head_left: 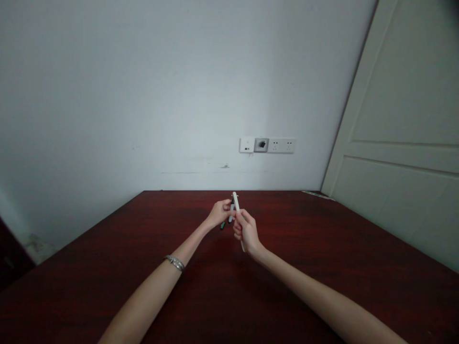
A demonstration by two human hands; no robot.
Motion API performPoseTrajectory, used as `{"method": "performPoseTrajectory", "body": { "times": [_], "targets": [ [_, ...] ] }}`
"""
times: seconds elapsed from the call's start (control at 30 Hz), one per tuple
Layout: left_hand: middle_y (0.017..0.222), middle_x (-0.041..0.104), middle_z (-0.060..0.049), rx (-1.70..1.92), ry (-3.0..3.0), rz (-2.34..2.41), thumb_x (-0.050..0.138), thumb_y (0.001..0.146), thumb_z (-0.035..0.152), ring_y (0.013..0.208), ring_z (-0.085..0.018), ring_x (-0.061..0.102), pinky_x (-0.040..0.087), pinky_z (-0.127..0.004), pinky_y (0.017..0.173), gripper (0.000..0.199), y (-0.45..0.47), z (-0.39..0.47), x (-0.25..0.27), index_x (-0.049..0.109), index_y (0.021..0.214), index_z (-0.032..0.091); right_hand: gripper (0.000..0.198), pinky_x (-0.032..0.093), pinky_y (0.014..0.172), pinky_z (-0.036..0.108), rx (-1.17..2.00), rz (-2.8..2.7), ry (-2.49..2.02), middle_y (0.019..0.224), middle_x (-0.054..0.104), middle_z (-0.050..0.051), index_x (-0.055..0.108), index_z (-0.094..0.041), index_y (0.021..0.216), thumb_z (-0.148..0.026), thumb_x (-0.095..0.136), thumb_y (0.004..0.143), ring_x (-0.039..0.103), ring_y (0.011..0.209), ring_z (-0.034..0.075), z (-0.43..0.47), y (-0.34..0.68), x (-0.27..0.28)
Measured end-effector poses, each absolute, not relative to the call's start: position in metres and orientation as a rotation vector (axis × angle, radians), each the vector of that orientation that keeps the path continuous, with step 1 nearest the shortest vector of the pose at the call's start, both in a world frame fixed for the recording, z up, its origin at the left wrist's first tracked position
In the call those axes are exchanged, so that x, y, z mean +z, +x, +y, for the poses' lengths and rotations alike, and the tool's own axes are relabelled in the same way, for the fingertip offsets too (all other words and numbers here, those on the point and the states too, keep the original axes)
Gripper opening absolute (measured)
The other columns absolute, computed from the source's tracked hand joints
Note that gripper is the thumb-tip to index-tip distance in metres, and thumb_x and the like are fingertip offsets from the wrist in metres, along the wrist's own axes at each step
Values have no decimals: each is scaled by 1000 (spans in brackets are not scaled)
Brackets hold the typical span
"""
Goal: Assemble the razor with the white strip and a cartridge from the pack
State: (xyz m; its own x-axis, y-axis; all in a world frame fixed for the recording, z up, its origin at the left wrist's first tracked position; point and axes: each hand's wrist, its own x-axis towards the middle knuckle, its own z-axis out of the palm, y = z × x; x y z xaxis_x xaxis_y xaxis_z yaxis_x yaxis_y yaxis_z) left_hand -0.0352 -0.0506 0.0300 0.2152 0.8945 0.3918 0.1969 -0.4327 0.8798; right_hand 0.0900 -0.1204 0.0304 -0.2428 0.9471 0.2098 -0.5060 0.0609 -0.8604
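Observation:
My right hand (247, 231) is closed round a long, slim white stick-like object (235, 201), held tilted, its upper end pointing toward the wall and its lower end showing below the palm. What kind of object it is, I cannot tell. Close to its upper part is my left hand (219, 213), fingers bent together; what they hold, if anything, is too small to make out. Between the hands a white marker with dark ends (231, 213) shows, partly hidden. A small green and black piece, perhaps another marker (223, 225), appears just below the left fingers.
The dark red wooden table (172, 220) meets a pale wall (179, 95) at its back edge. Sockets and a switch plate (267, 145) sit on the wall. A white panelled door (401, 143) stands at the right, near a thin flat strip (317, 195) on the table.

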Motion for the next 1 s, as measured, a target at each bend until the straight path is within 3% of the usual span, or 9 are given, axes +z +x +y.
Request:
{"method": "performPoseTrajectory", "body": {
  "times": [0.3, 0.47, 0.73, 0.9, 1.0],
  "targets": [
    [49, 37, 9, 1249, 1782, 979, 63, 61, 17, 45, -7, 43, 35, -18, 46, 17, -34, -51, 31, 54, 75, 13, 37, 11, 30, 13, 1527, -1095, -621, 41, 28, -12, 43, -20, 71, -51, 62, 67, 17, 33, 2, -124, 90, 28],
    [52, 44, 6, 1271, 1797, 989, 66, 60, 19, 47, -6, 43, 33, -16, 46, 17, -33, -52, 32, 54, 69, 12, 35, 11, 31, 13, 1480, -1081, -562, 43, 31, -12, 42, -20, 71, -49, 62, 68, 18, 33, 2, -121, 92, 33],
    [59, 55, 2, 1273, 1812, 1010, 67, 61, 18, 52, -8, 49, 38, -19, 51, 20, -34, -54, 35, 59, 77, 11, 33, 12, 31, 14, 1467, -1189, -591, 42, 30, -11, 46, -19, 74, -50, 58, 71, 18, 32, 2, -125, 91, 26],
    [69, 59, 0, 1359, 1927, 997, 63, 68, 22, 64, -11, 54, 41, -21, 61, 15, -40, -47, 30, 60, 78, 11, 31, 19, 33, 18, 1309, -1397, -516, 55, 46, -5, 53, -18, 76, -48, 58, 72, 31, 36, 3, -106, 117, 63],
    [71, 60, 0, 1440, 2071, 1115, 57, 74, 22, 69, -12, 54, 41, -21, 66, 10, -44, -47, 31, 61, 76, 13, 30, 25, 38, 20, 1250, -1549, -591, 57, 47, -4, 59, -16, 77, -45, 60, 69, 36, 40, 5, -86, 142, 79]
  ]
}}
